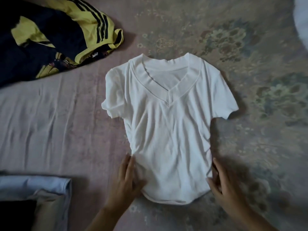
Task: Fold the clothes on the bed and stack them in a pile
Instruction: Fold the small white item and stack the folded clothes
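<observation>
- I see a pale mauve fabric bed sheet (70, 100) covering the whole surface in view.
- The left part of the sheet is plain and carries long shallow creases (33, 120) running roughly left to right.
- The right part bears a faded floral print in grey-green and tan (233, 39), with blossom clusters at upper right and mid right.
- A white, blurred, rounded object (302, 22) sits at the top right edge, cut off by the frame; I cannot identify it.

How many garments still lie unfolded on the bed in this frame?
2: a white T-shirt spread flat in the middle, and a yellow and navy jersey crumpled at top left. More may be bundled under the jersey.
</observation>
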Demonstrator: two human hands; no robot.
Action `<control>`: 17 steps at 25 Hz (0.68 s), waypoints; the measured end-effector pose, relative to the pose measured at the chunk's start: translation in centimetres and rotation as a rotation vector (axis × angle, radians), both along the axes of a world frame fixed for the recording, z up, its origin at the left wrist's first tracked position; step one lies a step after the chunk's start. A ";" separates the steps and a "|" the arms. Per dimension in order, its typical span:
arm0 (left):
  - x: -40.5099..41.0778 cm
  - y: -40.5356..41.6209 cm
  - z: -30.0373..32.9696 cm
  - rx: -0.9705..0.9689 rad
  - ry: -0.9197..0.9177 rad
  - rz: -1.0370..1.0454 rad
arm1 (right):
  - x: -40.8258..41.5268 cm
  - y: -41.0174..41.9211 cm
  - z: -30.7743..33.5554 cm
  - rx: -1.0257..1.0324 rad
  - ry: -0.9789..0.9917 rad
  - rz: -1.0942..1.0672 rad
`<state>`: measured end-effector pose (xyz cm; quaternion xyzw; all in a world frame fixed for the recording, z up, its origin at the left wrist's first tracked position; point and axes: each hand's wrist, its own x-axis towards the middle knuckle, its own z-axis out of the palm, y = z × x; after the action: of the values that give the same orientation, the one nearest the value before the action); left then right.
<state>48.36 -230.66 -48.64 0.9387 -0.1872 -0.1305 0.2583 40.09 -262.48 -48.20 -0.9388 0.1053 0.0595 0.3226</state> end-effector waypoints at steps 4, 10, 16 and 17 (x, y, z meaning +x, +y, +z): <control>0.3 -3.8 2.9 -0.328 0.387 0.693 | 1.2 1.7 1.0 0.455 0.281 -0.430; -0.2 -2.9 3.7 -0.360 0.511 0.902 | 0.8 1.6 4.4 0.250 0.227 -0.490; -3.2 -1.7 4.2 -0.070 0.452 0.760 | -1.8 1.6 4.2 0.266 0.451 -0.482; -2.9 -2.3 4.3 0.110 0.318 0.659 | -1.1 1.4 4.3 0.285 0.436 -0.506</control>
<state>45.50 -232.92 -44.30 0.9290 0.1752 -0.1945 0.2616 38.98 -261.08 -43.92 -0.7940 0.3910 0.1906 0.4246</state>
